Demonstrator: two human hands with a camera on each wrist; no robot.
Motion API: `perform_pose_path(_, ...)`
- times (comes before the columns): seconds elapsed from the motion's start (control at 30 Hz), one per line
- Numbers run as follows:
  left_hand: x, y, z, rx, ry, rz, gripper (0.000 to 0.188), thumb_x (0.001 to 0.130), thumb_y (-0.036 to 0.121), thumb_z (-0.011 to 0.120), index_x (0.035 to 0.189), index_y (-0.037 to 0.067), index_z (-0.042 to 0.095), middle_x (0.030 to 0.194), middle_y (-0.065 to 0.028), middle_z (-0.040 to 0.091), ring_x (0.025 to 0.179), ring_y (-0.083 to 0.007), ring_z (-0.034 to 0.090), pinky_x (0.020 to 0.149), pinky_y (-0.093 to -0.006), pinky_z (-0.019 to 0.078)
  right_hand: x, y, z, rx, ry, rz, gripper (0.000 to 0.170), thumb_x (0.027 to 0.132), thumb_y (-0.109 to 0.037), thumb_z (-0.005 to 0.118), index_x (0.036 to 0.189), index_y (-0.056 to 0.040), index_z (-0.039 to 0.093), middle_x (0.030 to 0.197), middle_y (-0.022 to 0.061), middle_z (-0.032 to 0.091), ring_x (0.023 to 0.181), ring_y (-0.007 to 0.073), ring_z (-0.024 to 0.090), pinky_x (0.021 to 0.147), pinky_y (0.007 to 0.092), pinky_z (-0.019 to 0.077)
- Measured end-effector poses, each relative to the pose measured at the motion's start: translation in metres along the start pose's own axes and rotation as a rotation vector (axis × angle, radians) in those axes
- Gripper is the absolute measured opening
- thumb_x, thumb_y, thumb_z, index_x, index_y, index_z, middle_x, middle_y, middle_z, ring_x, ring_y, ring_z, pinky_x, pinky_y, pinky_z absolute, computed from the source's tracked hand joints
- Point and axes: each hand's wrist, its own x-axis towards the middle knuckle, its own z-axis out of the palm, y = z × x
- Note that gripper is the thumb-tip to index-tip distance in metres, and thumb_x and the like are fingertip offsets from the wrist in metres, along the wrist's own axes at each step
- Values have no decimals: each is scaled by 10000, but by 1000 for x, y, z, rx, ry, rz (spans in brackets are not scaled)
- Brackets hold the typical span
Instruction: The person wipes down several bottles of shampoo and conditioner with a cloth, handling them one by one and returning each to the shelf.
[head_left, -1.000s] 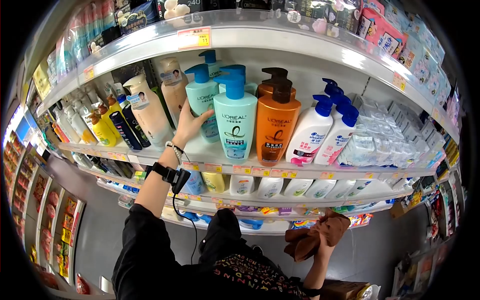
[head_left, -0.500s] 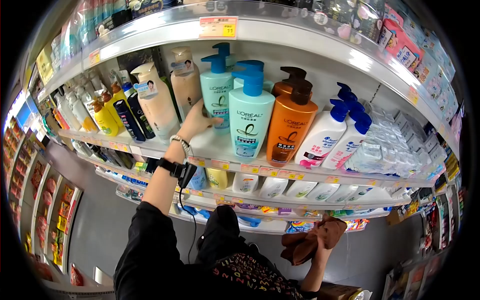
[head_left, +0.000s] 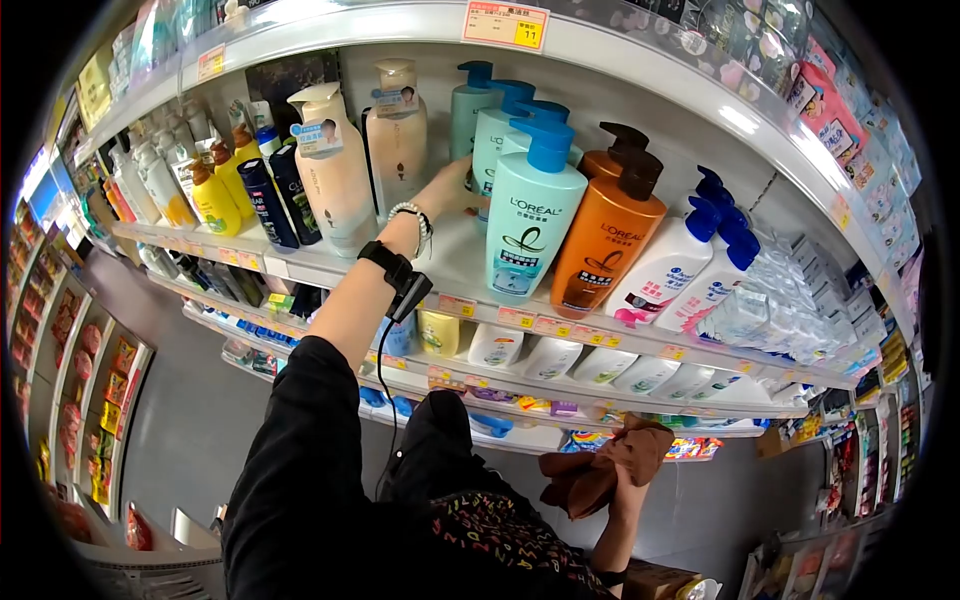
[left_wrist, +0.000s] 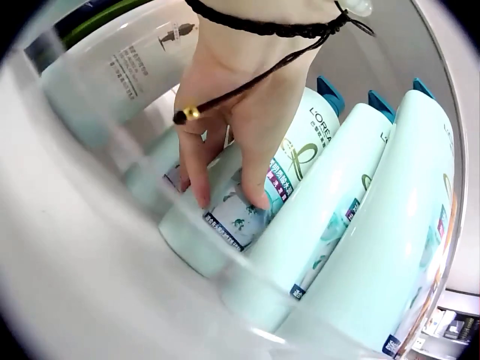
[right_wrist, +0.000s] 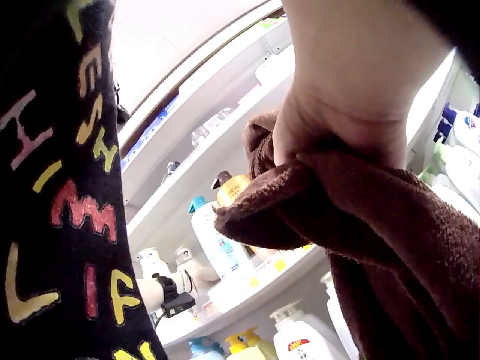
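The left hand [head_left: 448, 190] reaches deep into the shelf, beside a row of pale green pump bottles [head_left: 532, 222]. In the left wrist view the left hand [left_wrist: 238, 124] grips a pale green bottle [left_wrist: 231, 219] low on its label, thumb on the front and a finger at the left edge. Its blue-green cap leans to the upper right. The right hand [head_left: 628, 490], low and away from the shelf, holds a bunched brown cloth [head_left: 590, 478]. In the right wrist view the cloth [right_wrist: 390, 217] hides the fingers of the right hand [right_wrist: 345, 120].
Cream pump bottles [head_left: 336, 180] stand left of the left arm. Brown bottles [head_left: 610, 240] and white ones with blue pumps [head_left: 665, 265] stand to the right. A shelf edge with a price tag [head_left: 505, 25] runs above; lower shelves hold more bottles [head_left: 497, 346].
The left hand has moved deeper into the shelf. The pale green bottle it held earlier now stands closer to the front one. The right hand still holds the cloth. The head view has shifted.
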Motion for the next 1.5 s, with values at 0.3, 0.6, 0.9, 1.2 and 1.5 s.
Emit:
perform_pose_path(0.3,63,-56,9,-135,-278,264,673,751,29,660,1329,73,319,1140,-128,528,946,-219,596,686,-307,571,13,4,0,-113,-47,-229,300,721,-30,658,996,-24,538,998,69,511,917,184,522,812,310,442)
perform_pose_path(0.6,35,-13,9,72,-296,273,674,782,54,638,1362,114,299,1224,-95,509,1044,-195,560,783,-326,530,3,33,-13,64,8,72,354,716,-12,650,1042,-8,511,1011,84,520,931,176,531,811,295,456)
perform_pose_path(0.9,15,18,7,59,-391,306,616,810,140,647,1348,106,349,1314,-103,456,1230,-201,409,1029,-355,330,11,5,6,94,17,104,210,676,-44,685,834,-1,553,935,81,458,945,227,475,840,327,387)
perform_pose_path(1.2,17,11,2,-17,-426,187,609,833,201,631,1359,114,336,1320,-95,444,1210,-200,421,1014,-350,344,9,1,2,23,-10,8,182,663,-27,667,826,-35,585,910,85,488,926,249,467,822,351,392)
perform_pose_path(1.5,16,4,6,-132,-339,87,581,855,214,603,1360,102,338,1309,-82,450,1191,-180,426,996,-347,359,8,9,-7,1,6,37,166,708,3,642,858,4,571,946,73,493,935,217,484,830,327,411)
